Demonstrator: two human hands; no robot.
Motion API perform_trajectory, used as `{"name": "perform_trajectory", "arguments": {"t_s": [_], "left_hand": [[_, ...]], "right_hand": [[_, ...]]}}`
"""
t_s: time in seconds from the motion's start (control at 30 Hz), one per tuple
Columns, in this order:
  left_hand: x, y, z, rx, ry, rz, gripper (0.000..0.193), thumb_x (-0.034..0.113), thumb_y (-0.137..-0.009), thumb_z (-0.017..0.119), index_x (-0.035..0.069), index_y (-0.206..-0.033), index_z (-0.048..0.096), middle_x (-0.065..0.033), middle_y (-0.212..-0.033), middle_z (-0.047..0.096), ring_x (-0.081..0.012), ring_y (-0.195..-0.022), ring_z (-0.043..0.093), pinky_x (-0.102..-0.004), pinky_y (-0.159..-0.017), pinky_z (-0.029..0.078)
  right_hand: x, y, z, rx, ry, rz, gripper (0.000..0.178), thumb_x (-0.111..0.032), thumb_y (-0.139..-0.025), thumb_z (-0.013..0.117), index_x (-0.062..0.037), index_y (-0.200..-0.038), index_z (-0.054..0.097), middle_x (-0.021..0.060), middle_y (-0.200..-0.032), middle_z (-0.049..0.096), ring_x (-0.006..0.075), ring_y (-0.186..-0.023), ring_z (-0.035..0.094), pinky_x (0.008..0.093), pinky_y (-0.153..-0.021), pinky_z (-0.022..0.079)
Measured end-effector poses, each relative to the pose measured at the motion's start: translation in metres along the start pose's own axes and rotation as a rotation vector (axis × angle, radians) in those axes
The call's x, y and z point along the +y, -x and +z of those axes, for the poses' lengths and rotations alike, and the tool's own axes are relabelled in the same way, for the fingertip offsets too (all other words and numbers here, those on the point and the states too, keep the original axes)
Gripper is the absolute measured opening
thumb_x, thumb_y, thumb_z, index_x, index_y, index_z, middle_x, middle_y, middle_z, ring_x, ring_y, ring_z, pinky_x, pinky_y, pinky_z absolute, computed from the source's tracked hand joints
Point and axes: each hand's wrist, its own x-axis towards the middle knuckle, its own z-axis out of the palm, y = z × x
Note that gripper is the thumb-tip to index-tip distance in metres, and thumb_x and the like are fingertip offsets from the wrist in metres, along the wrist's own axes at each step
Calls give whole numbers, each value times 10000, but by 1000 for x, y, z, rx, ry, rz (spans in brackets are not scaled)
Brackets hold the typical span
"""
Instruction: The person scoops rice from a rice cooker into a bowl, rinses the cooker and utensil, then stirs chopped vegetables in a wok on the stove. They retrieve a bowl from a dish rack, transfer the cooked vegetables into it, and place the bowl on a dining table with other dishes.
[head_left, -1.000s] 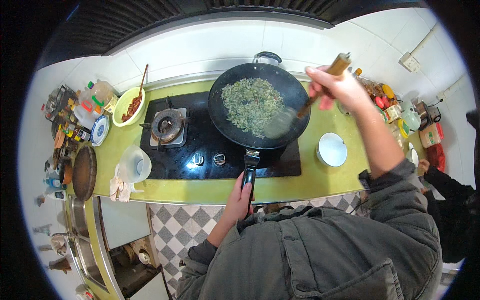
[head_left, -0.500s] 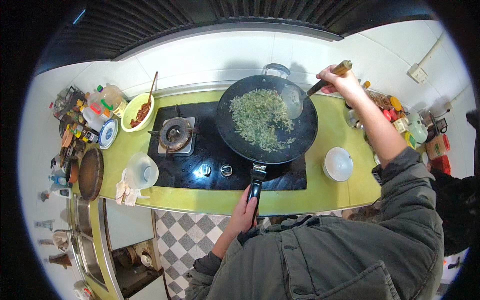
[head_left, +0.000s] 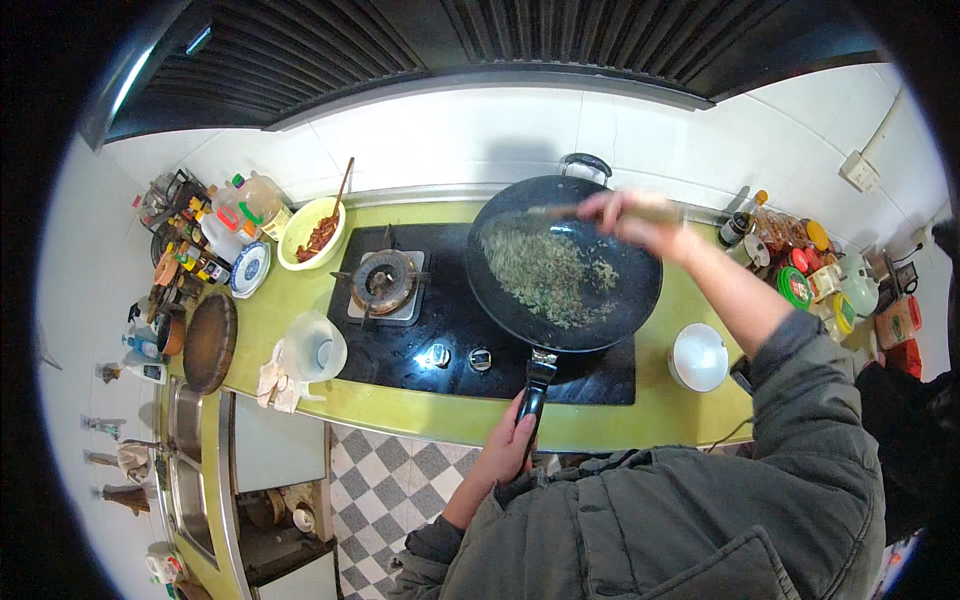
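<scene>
From where I stand, I see the person's left hand [head_left: 508, 447] curled shut around the black handle [head_left: 537, 388] of a big dark wok [head_left: 632, 300]. The thumb lies along the top of the handle. The right hand [head_left: 640, 222] is up over the far right part of the wok, and it looks blurry. Its fingers are bent around the wooden grip of a spatula [head_left: 556, 211], whose metal end is a blur over the food on the left side.

The wok sits on the right side of a black gas stove [head_left: 480, 385]. Inside it is a heap of small green and white bits of food [head_left: 555, 275], mostly in the middle and to the left.

Beside the wok, the left burner [head_left: 384, 283] has no pot on it. A pale green bowl [head_left: 290, 240] holds brown pieces of food and a long brown stick that leans out. Near it is a blue and white plate [head_left: 250, 270]. A white bowl [head_left: 699, 358] stands on the green worktop [head_left: 657, 400] to the right of the stove.
</scene>
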Motion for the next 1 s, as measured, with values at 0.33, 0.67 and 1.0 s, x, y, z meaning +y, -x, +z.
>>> {"name": "perform_trajectory", "arguments": {"t_s": [0.33, 0.67, 1.0], "left_hand": [[1, -2, 1, 2, -12, 107, 498, 222, -1000, 425, 138, -1466, 271, -17, -747, 506, -85, -476, 454, -237, -424, 406], [20, 26, 12, 241, -789, 263, 726, 303, -893, 592, 122, -1482, 207, -246, -1052, 630, -416, -840, 636, -463, -661, 509], [23, 29, 15, 249, -809, 89, 710, 313, -898, 577, 177, -1487, 205, -227, -931, 662, -409, -762, 646, -468, -636, 503]], "right_hand": [[-92, 111, 45, -501, 716, -377, 164, -196, -692, 652, -97, -799, 576, 43, -1037, 637, 222, -753, 586, 329, -529, 523], [-18, 55, -47, 712, 241, 491, 271, -281, -870, 602, -22, -797, 639, 47, -726, 645, 129, -562, 598, 257, -487, 501], [23, 20, -54, 490, -129, 316, 121, -89, -824, 546, -26, -878, 634, 124, -1027, 662, 181, -930, 625, 293, -766, 540]]}}
